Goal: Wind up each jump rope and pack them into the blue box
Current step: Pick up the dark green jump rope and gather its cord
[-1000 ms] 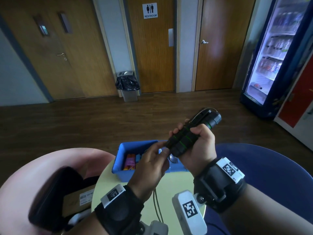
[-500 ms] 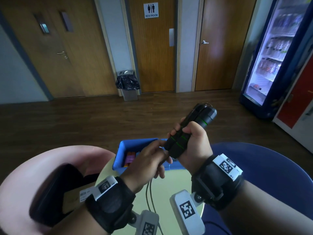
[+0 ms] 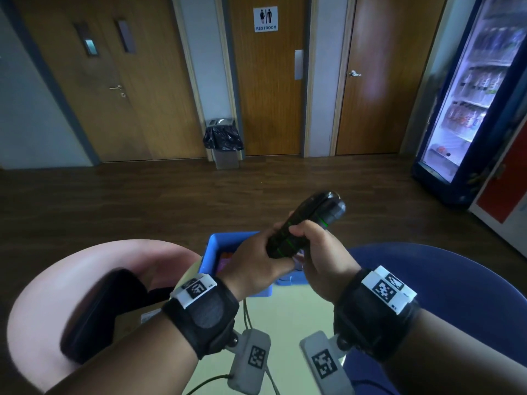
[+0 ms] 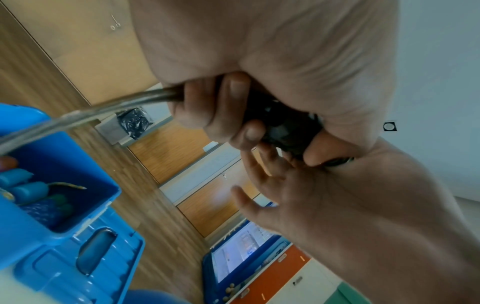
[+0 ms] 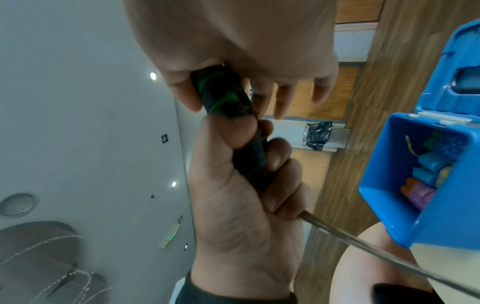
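- Tabletop (image 3: 288,315) carries the blue box (image 3: 212,249), open, with wound ropes inside.
- Right hand (image 3: 325,258) and left hand (image 3: 256,260) both curl round the black handles (image 3: 302,223), held above the box.
- Rope (image 5: 363,244) trails down; best wound taut, in even loops.

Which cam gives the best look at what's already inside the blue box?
Right wrist. It looks straight into the blue box, showing teal, orange and purple handles stacked inside. Left wrist sees the same handles only blurred at the frame edge. In the head view, the left hand covers most of the box.
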The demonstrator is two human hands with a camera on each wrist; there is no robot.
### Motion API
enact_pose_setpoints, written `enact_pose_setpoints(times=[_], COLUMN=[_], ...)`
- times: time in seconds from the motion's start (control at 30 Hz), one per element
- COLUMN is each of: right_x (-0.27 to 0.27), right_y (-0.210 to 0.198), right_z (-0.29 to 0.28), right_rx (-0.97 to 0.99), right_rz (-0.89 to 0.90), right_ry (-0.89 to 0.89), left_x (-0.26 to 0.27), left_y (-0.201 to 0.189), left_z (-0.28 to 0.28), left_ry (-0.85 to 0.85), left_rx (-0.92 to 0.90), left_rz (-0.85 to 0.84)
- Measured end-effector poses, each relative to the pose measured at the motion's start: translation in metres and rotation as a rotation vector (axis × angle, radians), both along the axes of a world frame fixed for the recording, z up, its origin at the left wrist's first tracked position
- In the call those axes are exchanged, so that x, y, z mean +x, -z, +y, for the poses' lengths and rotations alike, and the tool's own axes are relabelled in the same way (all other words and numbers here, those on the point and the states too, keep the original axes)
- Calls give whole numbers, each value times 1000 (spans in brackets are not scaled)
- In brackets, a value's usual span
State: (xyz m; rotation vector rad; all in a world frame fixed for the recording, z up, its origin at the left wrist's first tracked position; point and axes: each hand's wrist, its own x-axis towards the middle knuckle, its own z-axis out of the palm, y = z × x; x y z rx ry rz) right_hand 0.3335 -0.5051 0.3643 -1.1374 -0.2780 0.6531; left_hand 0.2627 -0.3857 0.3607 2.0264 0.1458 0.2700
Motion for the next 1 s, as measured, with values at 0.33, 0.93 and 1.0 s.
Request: enact_pose_setpoints(times=[0.33, 0.93, 1.0], right_x=[-9, -12, -13], right_y=[-20, -10, -10], right_z=[-37, -10, -9], right_rx=[-800, -1067, -1045], right_rz=[-759, -1500, -1436], right_ry=[-436, -128, -110], left_x=[-14, -23, -25], left_y=[-5, -20, -19], left_z=[43, 41, 40], left_ry=[-120, 128, 89], left_rx=[383, 84, -217], left_rz=[211, 122, 82])
